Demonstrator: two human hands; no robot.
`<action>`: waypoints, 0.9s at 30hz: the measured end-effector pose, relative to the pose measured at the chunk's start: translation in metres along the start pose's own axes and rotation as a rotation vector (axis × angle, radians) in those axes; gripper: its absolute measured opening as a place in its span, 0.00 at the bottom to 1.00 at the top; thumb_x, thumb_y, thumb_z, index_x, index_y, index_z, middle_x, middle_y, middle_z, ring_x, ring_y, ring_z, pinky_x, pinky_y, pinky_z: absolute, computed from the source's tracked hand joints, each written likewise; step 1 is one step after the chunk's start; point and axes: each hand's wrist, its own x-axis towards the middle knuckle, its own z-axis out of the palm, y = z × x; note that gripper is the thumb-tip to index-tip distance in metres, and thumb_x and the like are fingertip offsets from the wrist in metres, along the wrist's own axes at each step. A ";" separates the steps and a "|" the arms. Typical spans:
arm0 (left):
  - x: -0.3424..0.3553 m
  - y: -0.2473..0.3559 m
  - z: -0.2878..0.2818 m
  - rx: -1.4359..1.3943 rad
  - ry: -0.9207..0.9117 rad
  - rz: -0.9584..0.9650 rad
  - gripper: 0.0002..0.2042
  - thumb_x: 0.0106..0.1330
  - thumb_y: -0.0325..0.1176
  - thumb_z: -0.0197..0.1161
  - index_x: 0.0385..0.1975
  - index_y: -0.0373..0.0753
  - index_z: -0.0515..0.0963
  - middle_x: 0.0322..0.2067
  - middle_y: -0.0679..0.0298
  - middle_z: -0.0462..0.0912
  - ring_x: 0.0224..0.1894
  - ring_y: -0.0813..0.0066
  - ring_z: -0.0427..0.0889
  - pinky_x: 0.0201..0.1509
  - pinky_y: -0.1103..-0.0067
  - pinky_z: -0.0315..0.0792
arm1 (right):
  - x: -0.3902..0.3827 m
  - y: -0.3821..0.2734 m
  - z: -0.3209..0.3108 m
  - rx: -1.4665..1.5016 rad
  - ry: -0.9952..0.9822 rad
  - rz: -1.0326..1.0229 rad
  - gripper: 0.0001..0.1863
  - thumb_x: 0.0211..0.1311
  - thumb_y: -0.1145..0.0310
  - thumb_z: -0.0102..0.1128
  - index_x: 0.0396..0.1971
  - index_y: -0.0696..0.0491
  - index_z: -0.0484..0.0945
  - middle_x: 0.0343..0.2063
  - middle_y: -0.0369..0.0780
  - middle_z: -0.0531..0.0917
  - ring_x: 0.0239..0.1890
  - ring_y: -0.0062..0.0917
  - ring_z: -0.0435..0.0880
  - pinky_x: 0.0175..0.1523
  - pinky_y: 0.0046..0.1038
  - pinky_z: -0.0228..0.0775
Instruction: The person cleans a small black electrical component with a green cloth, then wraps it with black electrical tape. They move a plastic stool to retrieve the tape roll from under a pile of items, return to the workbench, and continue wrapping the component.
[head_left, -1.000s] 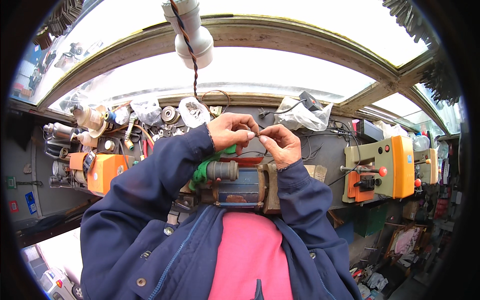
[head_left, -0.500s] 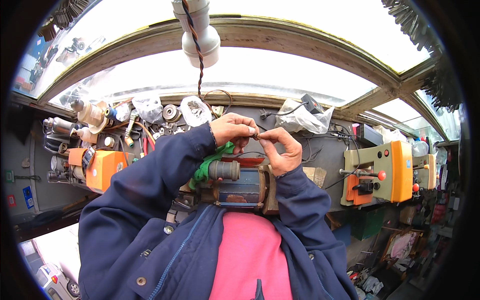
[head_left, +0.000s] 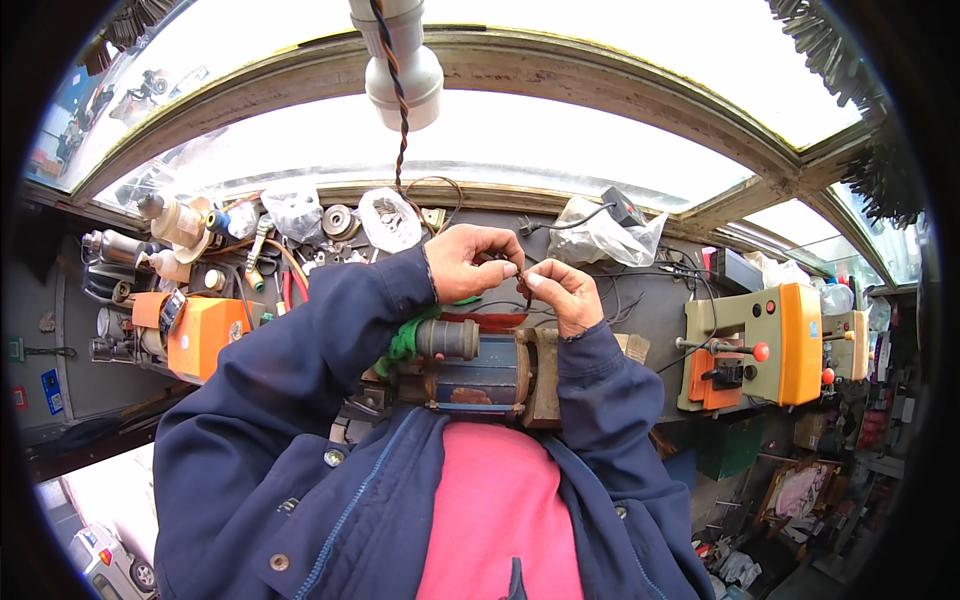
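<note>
Above the bench, my left hand [head_left: 468, 264] and my right hand [head_left: 562, 294] meet fingertip to fingertip. Both pinch one small dark piece [head_left: 523, 284], too small and too covered by fingers to name. A thin dark end of it hangs between the fingers. Just below the hands lies a worn blue motor body [head_left: 480, 374] with a grey cylinder [head_left: 447, 340] at its upper left. A green cloth [head_left: 403, 345] is bunched beside that cylinder, under my left sleeve. Behind the motor a flat red thing [head_left: 492, 321] shows in part.
An orange machine [head_left: 198, 338] stands on the left, a yellow and beige key-cutting machine [head_left: 755, 345] on the right. Along the window lie plastic bags [head_left: 390, 220], a metal wheel [head_left: 340, 222], red-handled pliers [head_left: 288, 288] and a black plug adapter [head_left: 624, 207]. Cables cross the bench.
My right hand has turned, its fingers now pointing more upward and curling in beside the left fingertips. The left hand has shifted slightly right. The small piece remains between them.
</note>
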 end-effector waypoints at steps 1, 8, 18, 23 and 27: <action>-0.001 0.001 0.000 0.035 0.002 0.027 0.09 0.72 0.32 0.56 0.43 0.34 0.78 0.25 0.70 0.75 0.26 0.86 0.69 0.31 0.83 0.66 | 0.000 0.000 -0.001 0.007 -0.007 0.013 0.07 0.68 0.71 0.65 0.38 0.59 0.84 0.33 0.37 0.87 0.37 0.17 0.83 0.47 0.22 0.73; 0.000 0.004 0.001 0.212 0.031 0.123 0.10 0.72 0.34 0.56 0.43 0.35 0.77 0.24 0.70 0.74 0.26 0.86 0.67 0.31 0.82 0.64 | -0.001 -0.001 0.000 0.080 -0.005 0.068 0.08 0.68 0.69 0.67 0.38 0.58 0.85 0.33 0.36 0.88 0.35 0.16 0.82 0.46 0.22 0.73; 0.001 -0.002 -0.004 0.119 -0.028 -0.097 0.10 0.73 0.36 0.57 0.41 0.35 0.78 0.22 0.71 0.74 0.25 0.84 0.71 0.28 0.81 0.66 | -0.008 -0.010 0.015 -0.280 0.090 -0.033 0.06 0.64 0.72 0.70 0.35 0.60 0.86 0.26 0.33 0.86 0.27 0.10 0.78 0.34 0.16 0.70; 0.002 -0.006 -0.004 0.028 -0.047 -0.188 0.11 0.73 0.38 0.59 0.40 0.35 0.79 0.24 0.70 0.76 0.26 0.84 0.75 0.29 0.82 0.70 | -0.008 -0.017 0.018 -0.431 0.103 -0.083 0.06 0.62 0.72 0.70 0.32 0.60 0.85 0.23 0.33 0.86 0.25 0.10 0.79 0.32 0.19 0.73; 0.003 -0.011 -0.005 -0.060 -0.080 -0.212 0.12 0.73 0.40 0.60 0.41 0.35 0.79 0.26 0.70 0.77 0.27 0.83 0.77 0.31 0.83 0.74 | -0.008 -0.024 0.020 -0.512 0.086 -0.103 0.06 0.62 0.73 0.69 0.31 0.61 0.85 0.21 0.35 0.85 0.24 0.11 0.80 0.31 0.20 0.74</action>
